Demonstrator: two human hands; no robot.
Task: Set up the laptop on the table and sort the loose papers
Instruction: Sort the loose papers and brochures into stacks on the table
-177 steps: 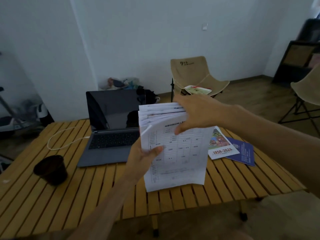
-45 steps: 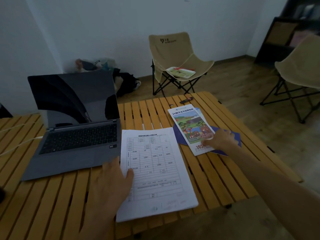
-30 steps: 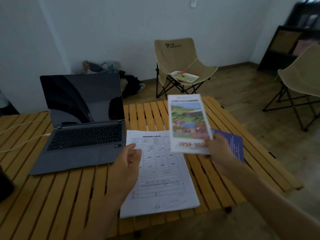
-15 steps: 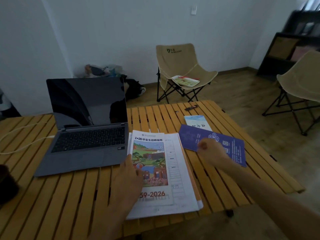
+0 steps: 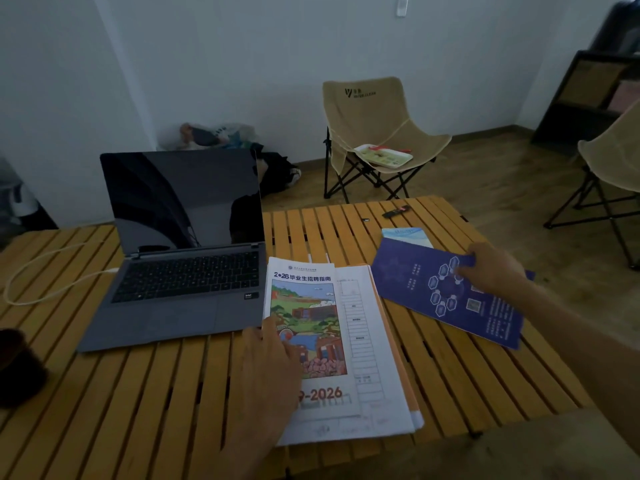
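A grey laptop (image 5: 180, 271) stands open with a dark screen on the slatted wooden table (image 5: 467, 372). Right of it lies a stack of white papers (image 5: 377, 382) with a colourful illustrated brochure (image 5: 311, 317) on top. My left hand (image 5: 268, 362) rests flat on the brochure's left side, fingers apart. Further right, my right hand (image 5: 491, 266) grips the far edge of a dark blue leaflet (image 5: 446, 292), which is lifted slightly off the table. A light blue booklet (image 5: 407, 235) peeks out behind it.
A white cable (image 5: 38, 271) loops left of the laptop. A dark cup (image 5: 17, 368) sits at the table's left edge. A small dark object (image 5: 396, 212) lies at the far edge. Folding chairs (image 5: 377, 133) stand behind, one (image 5: 609, 161) to the right.
Earlier I laid the paper stack down, then lifted the brochure and set it on the stack. My right hand has since moved right and taken hold of the blue leaflet.
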